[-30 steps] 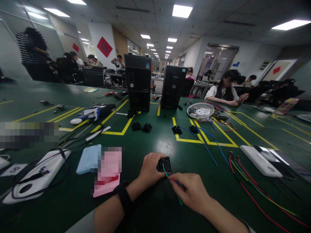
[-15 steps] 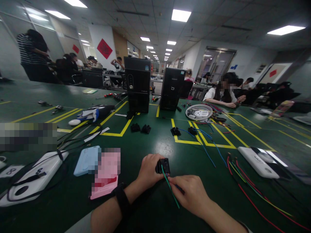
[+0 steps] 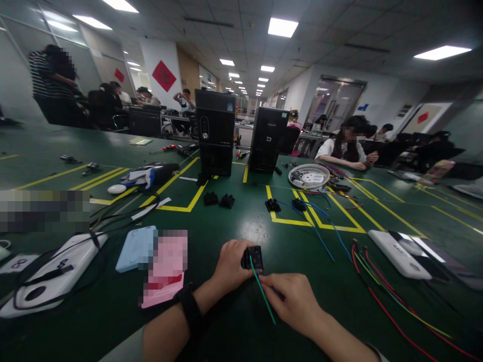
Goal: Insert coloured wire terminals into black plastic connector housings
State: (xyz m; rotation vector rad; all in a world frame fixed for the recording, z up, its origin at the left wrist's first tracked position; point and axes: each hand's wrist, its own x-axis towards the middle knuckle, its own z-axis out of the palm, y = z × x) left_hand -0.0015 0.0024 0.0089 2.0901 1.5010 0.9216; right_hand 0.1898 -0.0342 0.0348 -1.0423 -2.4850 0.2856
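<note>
My left hand (image 3: pixel 231 266) is closed round a small black connector block (image 3: pixel 253 258), held just above the green table (image 3: pixel 241 231). A green wire (image 3: pixel 262 294) runs from the block down toward me. My right hand (image 3: pixel 294 301) pinches that wire close to the block, with a blue wire partly hidden under its fingers. A black band sits on my left wrist.
Loose red, green and blue wires (image 3: pixel 381 286) lie at the right beside a white device (image 3: pixel 399 254). More black connectors (image 3: pixel 219 199) lie ahead. Two black computer towers (image 3: pixel 215 131) and a white fan grille (image 3: pixel 309 176) stand farther back. Phone cases (image 3: pixel 138 247) and cables lie left. Other people sit at the far edges.
The hands stay almost where they were. My right hand has slid a little along the green wire, and the wire's free end now hangs lower.
</note>
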